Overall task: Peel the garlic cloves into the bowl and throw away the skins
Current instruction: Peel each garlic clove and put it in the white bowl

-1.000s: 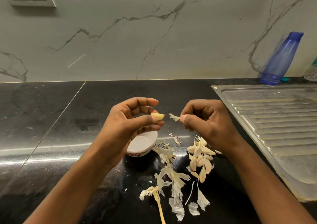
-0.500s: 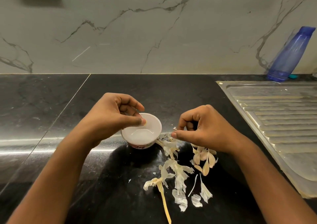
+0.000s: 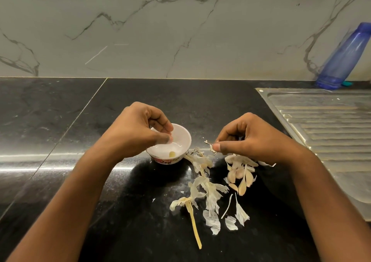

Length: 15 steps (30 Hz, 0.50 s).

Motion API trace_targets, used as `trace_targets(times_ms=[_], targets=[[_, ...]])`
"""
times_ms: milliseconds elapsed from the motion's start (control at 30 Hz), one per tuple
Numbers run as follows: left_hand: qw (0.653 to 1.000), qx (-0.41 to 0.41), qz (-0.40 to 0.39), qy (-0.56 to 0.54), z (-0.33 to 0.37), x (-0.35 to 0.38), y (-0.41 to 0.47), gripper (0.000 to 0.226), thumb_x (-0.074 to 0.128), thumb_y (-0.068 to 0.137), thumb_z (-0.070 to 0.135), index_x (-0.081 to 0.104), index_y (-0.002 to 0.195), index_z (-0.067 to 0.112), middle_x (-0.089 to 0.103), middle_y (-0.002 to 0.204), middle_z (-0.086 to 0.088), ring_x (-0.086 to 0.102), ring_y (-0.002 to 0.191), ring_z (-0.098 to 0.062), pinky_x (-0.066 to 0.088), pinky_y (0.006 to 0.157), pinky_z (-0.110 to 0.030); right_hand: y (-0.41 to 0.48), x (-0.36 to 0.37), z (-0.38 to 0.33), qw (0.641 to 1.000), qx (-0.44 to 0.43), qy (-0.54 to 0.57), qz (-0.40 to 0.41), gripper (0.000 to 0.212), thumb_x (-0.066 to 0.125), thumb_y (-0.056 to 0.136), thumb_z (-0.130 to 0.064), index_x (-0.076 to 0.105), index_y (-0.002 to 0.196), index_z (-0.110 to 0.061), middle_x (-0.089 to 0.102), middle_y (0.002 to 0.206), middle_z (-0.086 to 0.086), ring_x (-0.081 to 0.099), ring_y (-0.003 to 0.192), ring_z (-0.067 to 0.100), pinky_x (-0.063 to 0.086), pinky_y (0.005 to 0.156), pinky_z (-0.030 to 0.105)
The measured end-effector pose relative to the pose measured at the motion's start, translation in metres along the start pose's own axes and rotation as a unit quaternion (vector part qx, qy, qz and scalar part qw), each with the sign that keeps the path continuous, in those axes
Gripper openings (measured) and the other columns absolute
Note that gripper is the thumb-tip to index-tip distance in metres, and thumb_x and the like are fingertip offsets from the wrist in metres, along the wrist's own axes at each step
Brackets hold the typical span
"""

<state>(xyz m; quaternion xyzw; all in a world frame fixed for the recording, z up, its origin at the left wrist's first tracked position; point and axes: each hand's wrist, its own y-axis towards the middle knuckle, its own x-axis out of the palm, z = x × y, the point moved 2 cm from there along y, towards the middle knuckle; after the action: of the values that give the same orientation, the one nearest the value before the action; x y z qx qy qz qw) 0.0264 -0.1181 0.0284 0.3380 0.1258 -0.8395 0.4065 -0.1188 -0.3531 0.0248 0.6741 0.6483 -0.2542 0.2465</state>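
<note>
The dark stone surface is carrying everything here. The left hand is hovering over the near-left rim of a small white bowl. Its fingers are hanging loosely curled, thumb and forefinger slightly parted, with nothing showing between them. One peeled garlic clove is lying on the bottom of the bowl, near its front wall. Just right of the bowl, loose papery skins are trailing toward the front edge, with a dry yellowish stem lying among them. Above the top of that trail, the right hand is pinching a small scrap of skin between thumb and forefinger, the other fingers curling in behind. Under and just in front of this hand, a cluster of unpeeled cloves is sitting on the surface. Farther right, a ribbed steel draining board is running along the surface, and a blue bottle is standing behind it at the marble wall.
</note>
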Motion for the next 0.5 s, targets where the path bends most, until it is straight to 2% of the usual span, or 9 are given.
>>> trace_targets(times_ms=[67,133,200,333,400,500], targets=[[0.999,0.032,0.04,-0.014,0.001,0.002,0.0,0.01,0.088,0.081,0.02,0.081,0.083,0.027,0.078,0.081,0.01,0.068,0.07,-0.007,0.056,0.068,-0.03,-0.002,-0.004,0.002,1.0,0.015,-0.002,-0.013,0.019,0.083,0.088,-0.037,0.082,0.077,-0.021,0.072,0.067,0.0,0.064,0.061,0.009,0.05,0.062,0.016],[0.994,0.078,0.065,-0.035,0.006,0.008,-0.001,0.007,0.085,0.085,0.022,0.08,0.085,0.028,0.077,0.079,0.011,0.069,0.068,-0.014,0.059,0.066,-0.031,-0.005,-0.01,0.004,0.999,0.028,-0.001,-0.041,0.019,0.087,0.085,-0.034,0.081,0.074,-0.02,0.064,0.06,0.0,0.056,0.056,0.012,0.046,0.06,0.02],[0.989,0.121,0.058,-0.055,0.013,0.017,-0.004,0.005,0.083,0.088,0.022,0.08,0.088,0.027,0.077,0.078,0.011,0.062,0.057,-0.008,0.051,0.056,-0.023,-0.009,-0.015,0.007,0.995,0.051,0.005,-0.088,0.008,0.091,0.082,-0.026,0.084,0.082,-0.023,0.056,0.06,0.003,0.05,0.057,0.016,0.043,0.06,0.028],[0.982,0.175,0.004,-0.064,0.025,0.04,-0.012,0.001,0.08,0.092,0.023,0.08,0.091,0.022,0.075,0.074,0.008,0.05,0.046,-0.003,0.039,0.049,-0.014,-0.013,-0.014,0.009,0.979,0.085,-0.037,-0.18,0.025,0.092,0.08,-0.016,0.085,0.097,-0.033,0.052,0.063,-0.001,0.051,0.058,0.014,0.042,0.062,0.026],[0.98,0.192,-0.011,-0.046,0.028,0.048,-0.015,0.003,0.079,0.093,0.025,0.08,0.091,0.023,0.073,0.072,0.012,0.051,0.045,-0.003,0.036,0.048,-0.011,-0.012,-0.01,0.01,0.974,0.093,-0.051,-0.198,0.027,0.092,0.08,-0.015,0.086,0.097,-0.035,0.056,0.063,-0.005,0.056,0.059,0.009,0.046,0.064,0.027],[0.978,0.209,-0.025,-0.017,0.031,0.053,-0.018,0.005,0.078,0.094,0.027,0.08,0.092,0.023,0.071,0.073,0.014,0.053,0.048,0.001,0.036,0.048,-0.011,-0.011,-0.008,0.01,0.976,0.09,-0.055,-0.189,0.021,0.093,0.079,-0.024,0.086,0.094,-0.036,0.056,0.065,-0.003,0.052,0.06,0.013,0.044,0.065,0.033]])
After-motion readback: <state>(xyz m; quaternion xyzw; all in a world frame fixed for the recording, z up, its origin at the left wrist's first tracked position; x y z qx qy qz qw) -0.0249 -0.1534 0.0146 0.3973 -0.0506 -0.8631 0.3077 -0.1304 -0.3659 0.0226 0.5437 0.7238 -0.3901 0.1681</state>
